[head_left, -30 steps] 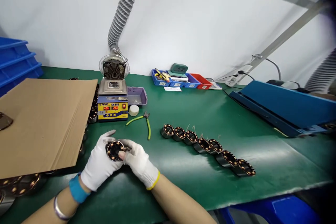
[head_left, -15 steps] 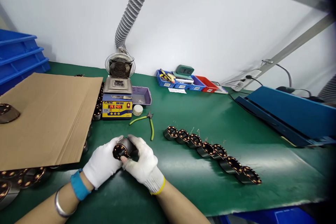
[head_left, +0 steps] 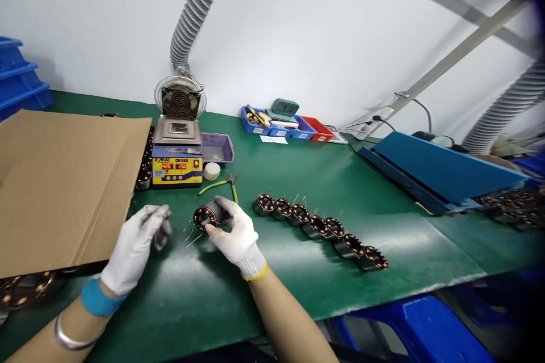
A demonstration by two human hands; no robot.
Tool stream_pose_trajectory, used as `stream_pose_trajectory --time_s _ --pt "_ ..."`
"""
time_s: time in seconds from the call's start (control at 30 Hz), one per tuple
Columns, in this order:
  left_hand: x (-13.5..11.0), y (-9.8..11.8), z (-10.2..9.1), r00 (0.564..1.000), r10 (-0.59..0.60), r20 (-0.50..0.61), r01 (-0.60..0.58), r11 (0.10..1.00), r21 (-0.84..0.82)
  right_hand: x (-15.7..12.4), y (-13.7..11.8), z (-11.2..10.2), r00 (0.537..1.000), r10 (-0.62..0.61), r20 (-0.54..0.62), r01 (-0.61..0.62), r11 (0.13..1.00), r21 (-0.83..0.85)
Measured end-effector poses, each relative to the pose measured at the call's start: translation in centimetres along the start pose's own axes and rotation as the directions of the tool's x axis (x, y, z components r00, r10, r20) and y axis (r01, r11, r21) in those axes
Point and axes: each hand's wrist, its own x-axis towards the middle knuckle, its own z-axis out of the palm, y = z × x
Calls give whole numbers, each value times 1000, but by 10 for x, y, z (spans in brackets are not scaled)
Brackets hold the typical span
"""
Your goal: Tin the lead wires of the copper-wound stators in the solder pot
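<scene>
My right hand [head_left: 233,238], in a white glove with a yellow cuff edge, grips a motor stator [head_left: 205,218], a dark steel ring with copper windings inside. Its open face is turned towards me, and thin wire ends stick out at its lower left. My left hand [head_left: 135,247], also gloved in white, is off to the left of the stator, apart from it, near the cardboard's edge. Its fingers are half curled and a little blurred, with nothing visible in them. On the right, several similar stators [head_left: 315,227] stand in a slanting row, some with wires upright.
Behind my hands are green-handled cutters [head_left: 215,185], a white round tub [head_left: 212,171], a solder pot [head_left: 177,167] and a purple tray [head_left: 218,147]. Cardboard [head_left: 72,193] covers more stators at left. A blue sloped case [head_left: 438,167] and small bins [head_left: 255,125] stand further off.
My left hand has let go of the stator and moved left. The right hand alone now holds it, slightly higher, with its wires showing. The view has swung to the right.
</scene>
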Motion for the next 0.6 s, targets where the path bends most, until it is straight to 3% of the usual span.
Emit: stream_pose_trajectory --time_s 0.03,0.13,0.2,0.3,0.37,0.4,0.47,0.53,0.57,0.6 --pt "1 -2 3 1000 2 21 -2 1000 16 -1 0 1 1000 -17 5 17 1000 -1" --pt "2 -6 10 971 -74 226 47 991 126 -5 1 5 997 -71 28 71 997 1" --pt "0 -7 11 962 -116 247 75 982 172 -6 0 6 994 -108 29 108 994 -10" --pt "-2 -5 5 996 -68 56 63 995 80 -6 1 5 990 -143 17 143 988 -54" --pt "-3 0 3 994 -14 -104 15 1000 2 -5 1 4 990 -143 2 143 988 -56" --pt "-3 2 4 993 -13 -119 13 1000 -1 -5 1 3 990 -139 -7 139 989 -51" --pt "-5 7 9 993 -103 50 98 991 95 -5 1 3 990 -141 -27 140 989 -38" --pt "-8 8 16 915 -266 302 205 954 217 -6 0 4 985 -167 -43 166 985 -43" --pt "-9 8 18 877 -313 364 239 942 236 -6 0 4 982 -183 -51 181 982 -48" --pt "-10 6 19 870 -329 369 259 939 226 -6 0 5 979 -197 -58 194 980 -51"
